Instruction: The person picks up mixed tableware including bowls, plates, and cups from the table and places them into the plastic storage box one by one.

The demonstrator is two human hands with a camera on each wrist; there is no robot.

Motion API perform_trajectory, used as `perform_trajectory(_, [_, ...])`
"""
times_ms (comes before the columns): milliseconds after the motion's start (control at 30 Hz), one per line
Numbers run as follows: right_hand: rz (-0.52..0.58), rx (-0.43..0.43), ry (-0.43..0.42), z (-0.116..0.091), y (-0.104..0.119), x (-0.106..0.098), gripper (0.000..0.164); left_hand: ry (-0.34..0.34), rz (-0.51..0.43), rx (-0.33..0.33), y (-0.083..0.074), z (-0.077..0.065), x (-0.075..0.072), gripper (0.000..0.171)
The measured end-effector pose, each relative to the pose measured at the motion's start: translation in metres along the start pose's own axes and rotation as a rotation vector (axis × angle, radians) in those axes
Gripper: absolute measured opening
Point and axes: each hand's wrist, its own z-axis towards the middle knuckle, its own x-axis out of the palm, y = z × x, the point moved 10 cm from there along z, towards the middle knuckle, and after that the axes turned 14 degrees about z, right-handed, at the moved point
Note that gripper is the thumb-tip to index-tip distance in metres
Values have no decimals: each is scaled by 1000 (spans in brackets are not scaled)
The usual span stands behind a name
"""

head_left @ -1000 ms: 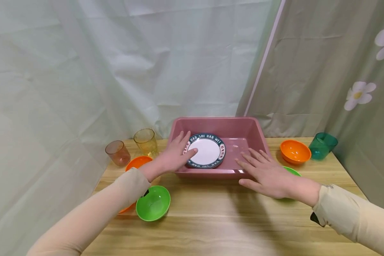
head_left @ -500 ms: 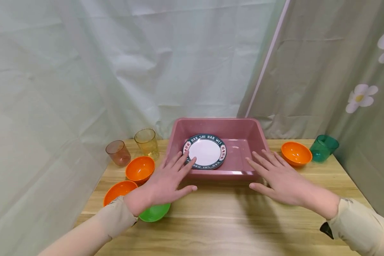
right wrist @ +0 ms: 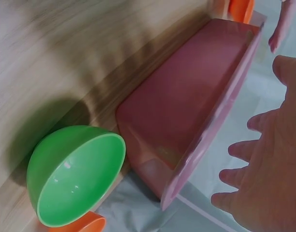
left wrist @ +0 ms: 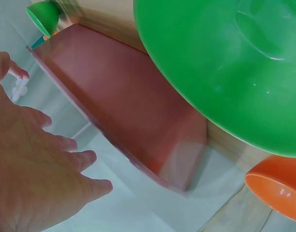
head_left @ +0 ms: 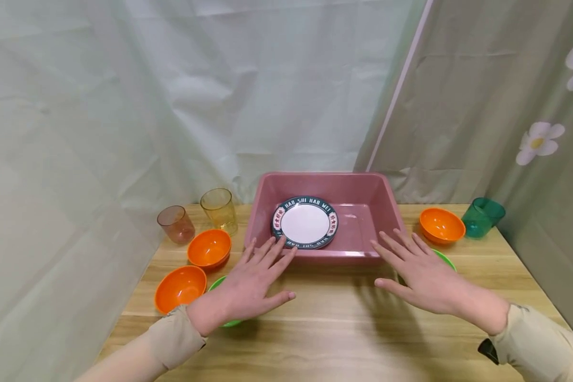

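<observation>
A plate (head_left: 305,224) with a white middle and a dark green lettered rim lies in the left part of a pink basin (head_left: 358,249). My left hand (head_left: 248,284), fingers spread and holding nothing, hovers near the basin's front left corner. Beneath it, a green bowl (left wrist: 225,67) is mostly hidden in the head view but large in the left wrist view. Spread and holding nothing as well, my right hand (head_left: 425,276) hovers by the basin's front right corner, above another green bowl (right wrist: 75,179) that it partly covers.
Two orange bowls (head_left: 209,248), a reddish cup (head_left: 176,225) and a yellow cup (head_left: 219,211) stand left of the basin. To its right are an orange bowl (head_left: 441,225) and a teal cup (head_left: 482,217). Curtains (head_left: 267,95) hang behind the wooden table (head_left: 315,339).
My left hand has drawn back from over the plate toward the table's front, now covering much of the left green bowl. My right hand has shifted slightly right. The plate stays in the basin.
</observation>
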Motion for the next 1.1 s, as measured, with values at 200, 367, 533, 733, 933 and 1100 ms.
perform_trajectory(200, [-2,-1,6,1,1,0,80,-11,18,10,-2,0,0,90])
perform_trajectory(367, [33,20,6,-1,-5,0,80,-11,0,21,-6,0,1,89])
perform_trajectory(533, [35,59,-16,-8,-19,-6,80,3,-12,58,-16,3,-1,88])
perform_trajectory(733, [83,149,-32,-23,-48,-18,81,-23,-34,137,-40,11,-9,87])
perform_trajectory(933, [110,239,-50,-41,-82,-29,82,-49,-15,220,-73,21,-19,85])
perform_trajectory(1100, [139,286,-63,-56,-107,-32,82,-63,37,282,-102,32,-23,84])
